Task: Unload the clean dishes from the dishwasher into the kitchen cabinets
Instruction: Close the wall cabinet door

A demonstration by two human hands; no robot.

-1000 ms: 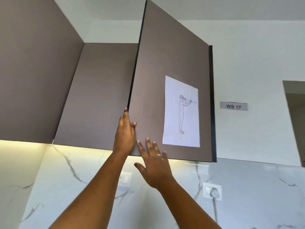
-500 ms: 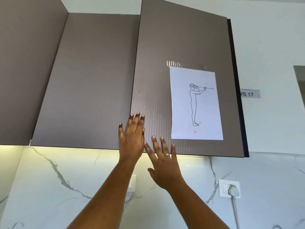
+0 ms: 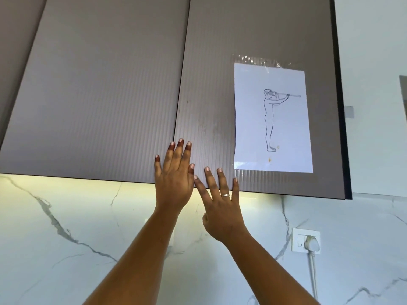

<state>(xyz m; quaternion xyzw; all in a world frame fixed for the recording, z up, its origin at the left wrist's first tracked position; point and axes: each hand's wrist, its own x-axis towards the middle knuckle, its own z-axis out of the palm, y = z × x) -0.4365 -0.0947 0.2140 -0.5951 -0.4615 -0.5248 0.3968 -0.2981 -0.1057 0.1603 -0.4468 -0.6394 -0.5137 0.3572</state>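
fingers flat on ribbed cabinet door

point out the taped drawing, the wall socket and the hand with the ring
taped drawing (image 3: 273,119): head view, middle of the sheet
wall socket (image 3: 297,240): head view, switch side of the plate
right hand (image 3: 222,214): head view, back of the hand

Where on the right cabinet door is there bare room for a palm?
Bare: the door strip between its left edge and the taped sheet, above the left hand; also above the sheet. Crowded: bottom edge, at the right hand.
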